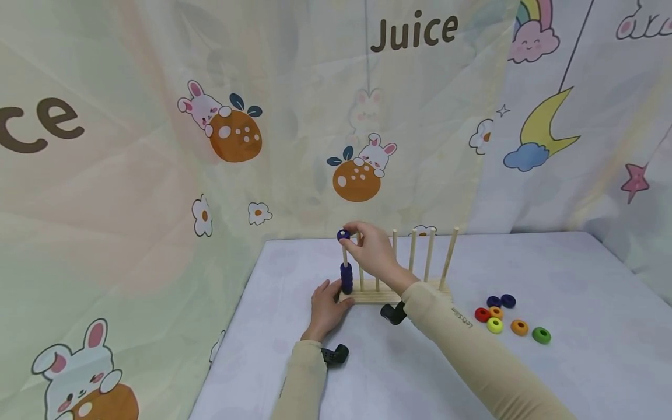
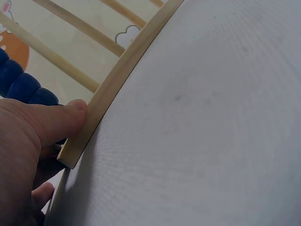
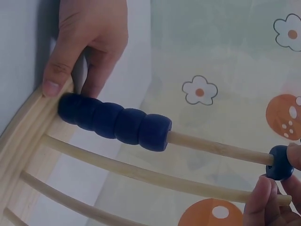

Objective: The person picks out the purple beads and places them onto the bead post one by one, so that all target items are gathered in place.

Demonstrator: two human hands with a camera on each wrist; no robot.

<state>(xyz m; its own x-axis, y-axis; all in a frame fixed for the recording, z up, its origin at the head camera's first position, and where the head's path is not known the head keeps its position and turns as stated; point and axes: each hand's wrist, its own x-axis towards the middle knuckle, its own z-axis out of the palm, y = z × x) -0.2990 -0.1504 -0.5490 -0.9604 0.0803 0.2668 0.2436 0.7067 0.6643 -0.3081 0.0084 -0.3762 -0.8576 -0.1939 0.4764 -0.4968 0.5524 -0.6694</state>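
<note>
A wooden rack (image 1: 367, 297) with several upright pegs stands on the table. Its leftmost peg carries a stack of several dark blue beads (image 1: 346, 278) (image 3: 115, 121) at the bottom. At that peg's top, my right hand (image 1: 375, 251) pinches one blue bead (image 1: 343, 234) (image 3: 280, 163) between thumb and fingers; in the right wrist view the peg's tip meets this bead. My left hand (image 1: 326, 309) grips the left end of the rack's base (image 2: 110, 89), thumb (image 2: 70, 117) on its front side and fingers behind.
Right of the rack lie loose beads: two blue (image 1: 508, 301), one red (image 1: 482, 315), two orange (image 1: 520, 327), one yellow (image 1: 495, 325) and one green (image 1: 541, 335). A printed cloth (image 1: 294, 116) hangs behind the white table (image 1: 409, 373).
</note>
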